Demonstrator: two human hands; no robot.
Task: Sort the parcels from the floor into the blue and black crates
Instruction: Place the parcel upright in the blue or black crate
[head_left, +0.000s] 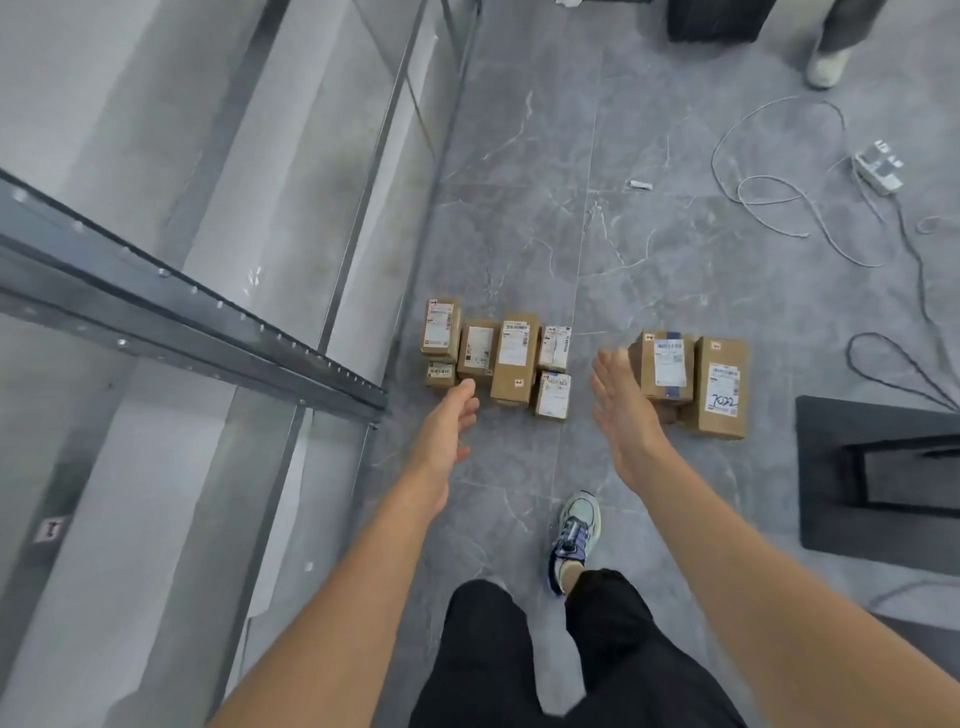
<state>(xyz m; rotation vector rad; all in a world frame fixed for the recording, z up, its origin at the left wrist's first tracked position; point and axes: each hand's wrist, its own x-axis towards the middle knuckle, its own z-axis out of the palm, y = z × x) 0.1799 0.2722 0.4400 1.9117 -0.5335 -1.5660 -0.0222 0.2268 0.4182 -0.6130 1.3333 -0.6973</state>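
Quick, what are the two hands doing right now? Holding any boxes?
Left hand: open, holding nothing.
Right hand: open, holding nothing.

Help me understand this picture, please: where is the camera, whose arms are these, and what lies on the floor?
There is no machine: a person wears a wide-angle camera on the head, looking down, so the arms are the person's own. The left hand and right hand reach forward, fingers relaxed, holding nothing. On the grey floor lie labelled cardboard parcels: six near the left hand, at least two by the right hand. A metal rack stands at the left.
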